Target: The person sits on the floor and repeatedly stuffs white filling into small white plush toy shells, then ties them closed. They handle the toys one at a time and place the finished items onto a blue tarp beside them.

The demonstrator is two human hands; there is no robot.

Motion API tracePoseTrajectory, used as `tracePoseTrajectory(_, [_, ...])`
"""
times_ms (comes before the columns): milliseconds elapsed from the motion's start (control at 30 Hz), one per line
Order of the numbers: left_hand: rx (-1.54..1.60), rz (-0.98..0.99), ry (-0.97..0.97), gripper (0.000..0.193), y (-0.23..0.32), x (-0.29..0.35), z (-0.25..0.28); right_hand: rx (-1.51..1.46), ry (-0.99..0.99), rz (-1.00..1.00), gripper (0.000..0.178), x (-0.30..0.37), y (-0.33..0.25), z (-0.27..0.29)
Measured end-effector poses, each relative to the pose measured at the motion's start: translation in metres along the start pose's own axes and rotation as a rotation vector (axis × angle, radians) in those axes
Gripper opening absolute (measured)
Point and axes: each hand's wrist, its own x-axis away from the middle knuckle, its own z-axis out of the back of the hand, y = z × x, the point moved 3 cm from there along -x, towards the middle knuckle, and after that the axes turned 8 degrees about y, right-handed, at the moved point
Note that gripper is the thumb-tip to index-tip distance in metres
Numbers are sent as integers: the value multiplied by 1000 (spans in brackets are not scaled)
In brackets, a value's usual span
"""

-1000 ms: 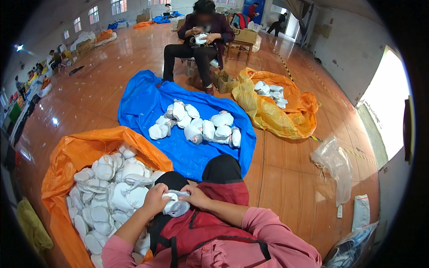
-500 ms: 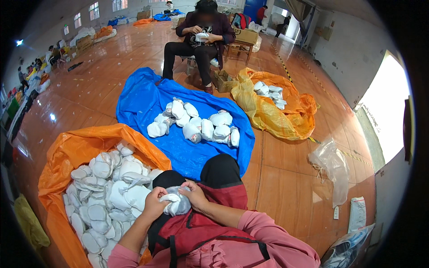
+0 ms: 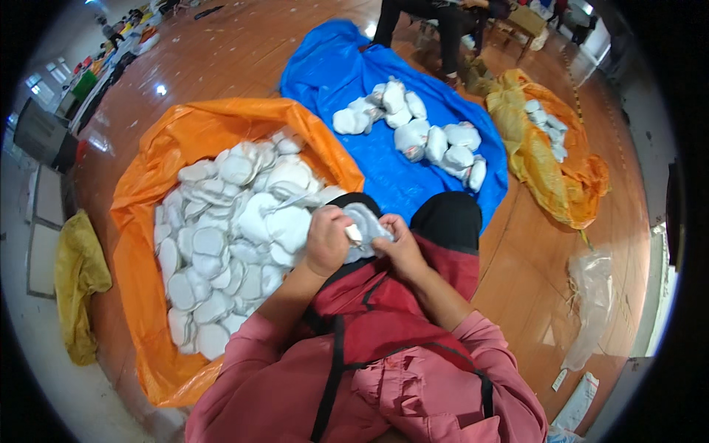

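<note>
**Gripping a grey-and-white fabric piece (image 3: 367,219) from both sides**

Two bare forearms rise from pink sleeves (image 3: 255,353) and slant inward, elbows bent, until the hands nearly meet just above the seated person's left knee. The left hand (image 3: 328,238), its back turned up, curls its fingers closed on the piece's white part; the right hand (image 3: 400,247) pinches the grey edge between thumb and fingers. The one piece sits between them.

Beside the left arm, one orange sack (image 3: 244,111) gapes around a heap of white pads (image 3: 255,221), too many to count. Ahead, one blue sheet (image 3: 402,188) bears about a dozen white bundles (image 3: 410,140). Farther right lies one yellow-and-orange sack (image 3: 528,159) with a small cluster of white pieces (image 3: 550,129), their number unclear. One dull yellow sack (image 3: 80,288) slumps at far left, and one clear plastic bag (image 3: 591,303) lies at right. Across the blue sheet sits one co-worker (image 3: 450,40), seen in part.
</note>
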Motion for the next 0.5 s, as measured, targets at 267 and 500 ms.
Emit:
tracePoseTrajectory(267, [115, -235, -96, 29, 26, 4, 3, 337, -140, 186, 32, 1, -14, -11])
tracePoseTrajectory(500, [170, -288, -201, 24, 34, 12, 4, 13, -108, -219, 20, 5, -8, -16])
